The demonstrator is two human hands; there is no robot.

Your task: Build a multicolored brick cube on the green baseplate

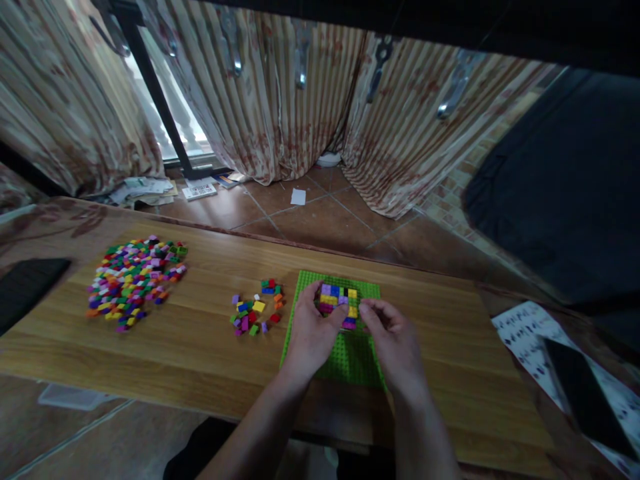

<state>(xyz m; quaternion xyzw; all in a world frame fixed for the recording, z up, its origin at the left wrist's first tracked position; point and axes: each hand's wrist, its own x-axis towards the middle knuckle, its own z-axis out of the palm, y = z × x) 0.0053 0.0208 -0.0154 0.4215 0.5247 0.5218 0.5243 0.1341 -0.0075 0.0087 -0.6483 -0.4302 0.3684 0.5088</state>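
Observation:
A green studded baseplate lies on the wooden table in front of me. A small patch of purple, yellow, blue and pink bricks is built on its far half. My left hand rests on the plate's left side, fingers curled against the left edge of the brick patch. My right hand sits on the plate's right side, its fingertips pinched together at the patch's near right corner. What the pinch holds is hidden.
A small heap of loose bricks lies just left of the plate. A big heap of mixed bricks sits far left. A dark object lies at the left edge, a dark phone on patterned paper at right. Tiled floor and curtains lie beyond.

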